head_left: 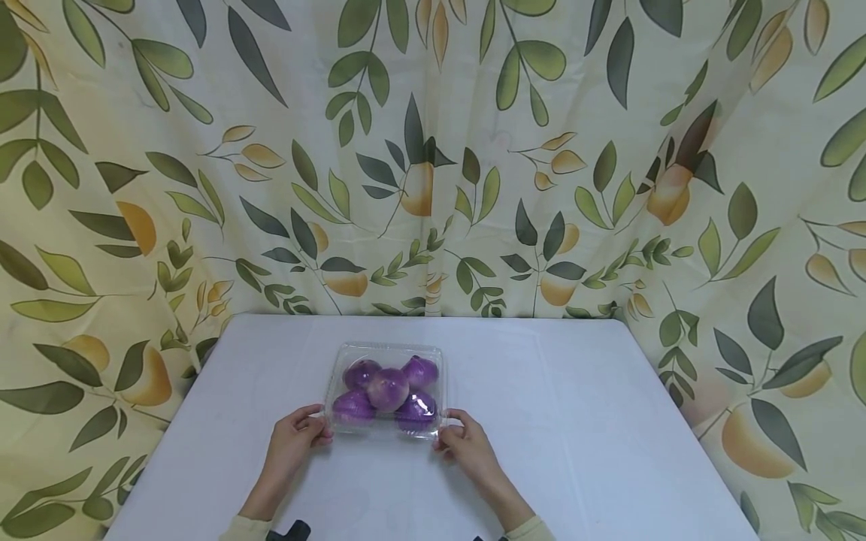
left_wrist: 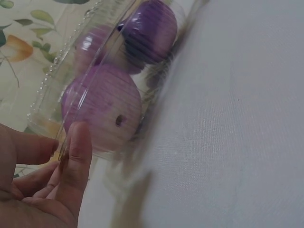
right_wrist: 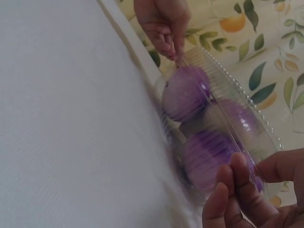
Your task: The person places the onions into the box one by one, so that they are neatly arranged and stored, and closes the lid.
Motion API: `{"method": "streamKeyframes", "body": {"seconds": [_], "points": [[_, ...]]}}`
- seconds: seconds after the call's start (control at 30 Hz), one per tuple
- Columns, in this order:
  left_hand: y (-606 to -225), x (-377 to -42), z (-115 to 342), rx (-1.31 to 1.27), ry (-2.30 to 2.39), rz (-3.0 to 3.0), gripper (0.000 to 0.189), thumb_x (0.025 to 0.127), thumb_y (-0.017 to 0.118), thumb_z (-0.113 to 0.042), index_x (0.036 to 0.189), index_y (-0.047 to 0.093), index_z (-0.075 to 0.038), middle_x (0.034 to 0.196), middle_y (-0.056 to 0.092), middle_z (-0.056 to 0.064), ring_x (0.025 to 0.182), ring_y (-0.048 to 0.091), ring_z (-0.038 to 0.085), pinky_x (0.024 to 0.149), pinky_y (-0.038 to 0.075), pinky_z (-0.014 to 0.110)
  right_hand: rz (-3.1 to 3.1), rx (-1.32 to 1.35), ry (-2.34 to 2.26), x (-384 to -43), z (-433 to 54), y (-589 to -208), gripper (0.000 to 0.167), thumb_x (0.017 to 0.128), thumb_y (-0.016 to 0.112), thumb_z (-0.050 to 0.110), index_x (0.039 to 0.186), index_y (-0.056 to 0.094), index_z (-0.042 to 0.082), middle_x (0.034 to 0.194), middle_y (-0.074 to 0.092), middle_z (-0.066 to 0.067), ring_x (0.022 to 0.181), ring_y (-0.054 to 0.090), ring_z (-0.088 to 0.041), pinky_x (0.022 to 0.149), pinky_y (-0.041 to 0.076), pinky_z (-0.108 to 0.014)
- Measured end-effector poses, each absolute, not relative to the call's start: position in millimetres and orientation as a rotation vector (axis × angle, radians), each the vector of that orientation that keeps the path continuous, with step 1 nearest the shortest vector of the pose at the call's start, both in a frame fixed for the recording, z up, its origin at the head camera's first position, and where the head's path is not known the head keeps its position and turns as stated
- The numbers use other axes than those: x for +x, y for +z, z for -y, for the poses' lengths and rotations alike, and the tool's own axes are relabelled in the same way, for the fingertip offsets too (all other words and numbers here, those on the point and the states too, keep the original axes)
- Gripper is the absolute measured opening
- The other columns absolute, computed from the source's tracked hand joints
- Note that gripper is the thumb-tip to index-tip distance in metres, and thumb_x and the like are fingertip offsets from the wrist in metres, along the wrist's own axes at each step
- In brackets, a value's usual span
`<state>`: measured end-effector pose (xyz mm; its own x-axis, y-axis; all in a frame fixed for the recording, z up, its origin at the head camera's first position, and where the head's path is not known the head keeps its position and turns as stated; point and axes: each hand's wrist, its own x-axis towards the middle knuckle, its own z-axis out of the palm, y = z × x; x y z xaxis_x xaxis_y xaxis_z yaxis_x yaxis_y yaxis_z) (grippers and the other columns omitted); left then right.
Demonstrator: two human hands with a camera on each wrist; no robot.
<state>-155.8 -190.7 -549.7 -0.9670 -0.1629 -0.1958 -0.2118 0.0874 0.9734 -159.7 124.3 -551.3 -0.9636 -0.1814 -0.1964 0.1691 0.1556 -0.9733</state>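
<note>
A clear plastic clamshell box [head_left: 387,433] stands on the white table, its lid over several purple onions [head_left: 388,389]. My left hand [head_left: 296,434] is at the box's near left corner; in the left wrist view its thumb and fingers pinch the rim at the seam. At the near right corner, my right hand [head_left: 468,443] pinches the same rim between thumb and fingers, as the right wrist view shows [right_wrist: 256,190]. One onion [left_wrist: 102,107] shows through the ribbed side wall close to the left fingers. Whether the lid is latched I cannot tell.
A white cloth covers the table [head_left: 575,421], which reaches back to a curtain [head_left: 433,248] printed with leaves and fruit. The same curtain hangs along both sides. Dark straps [head_left: 291,531] sit near the wrists at the bottom edge.
</note>
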Motion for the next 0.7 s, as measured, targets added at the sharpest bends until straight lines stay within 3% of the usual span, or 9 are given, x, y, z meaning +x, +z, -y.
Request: {"method": "streamKeyframes", "body": {"seconds": [0.2, 0.43, 0.7], "points": [[-549, -155, 191, -0.383, 2.043, -2.301, 0.039, 0.093, 0.056, 0.004, 0.131, 0.051, 0.012, 0.086, 0.071, 0.013, 0.073, 0.070, 0.015, 0.071, 0.060, 0.027, -2.162, -0.007, -1.885, -160, -125, -551, 0.046, 0.094, 0.056, 0.011, 0.135, 0.044, -0.004, 0.084, 0.072, -0.013, 0.076, 0.065, -0.016, 0.071, 0.055, -0.031], [-550, -157, 191, -0.393, 2.069, -2.298, 0.039, 0.092, 0.054, 0.007, 0.130, 0.051, 0.014, 0.083, 0.071, 0.011, 0.069, 0.070, 0.012, 0.069, 0.060, 0.025, -2.156, -0.033, -1.891, -160, -122, -537, 0.039, 0.094, 0.054, 0.004, 0.130, 0.045, -0.008, 0.086, 0.070, -0.023, 0.076, 0.065, -0.019, 0.070, 0.055, -0.031], [-552, -161, 189, -0.420, 2.081, -2.308, 0.038, 0.091, 0.056, 0.008, 0.128, 0.052, 0.015, 0.079, 0.071, 0.011, 0.066, 0.069, 0.011, 0.066, 0.060, 0.025, -2.127, -0.032, -1.923, -166, -124, -549, 0.041, 0.095, 0.055, 0.006, 0.133, 0.044, -0.008, 0.083, 0.072, -0.011, 0.077, 0.068, -0.016, 0.073, 0.056, -0.028]]}}
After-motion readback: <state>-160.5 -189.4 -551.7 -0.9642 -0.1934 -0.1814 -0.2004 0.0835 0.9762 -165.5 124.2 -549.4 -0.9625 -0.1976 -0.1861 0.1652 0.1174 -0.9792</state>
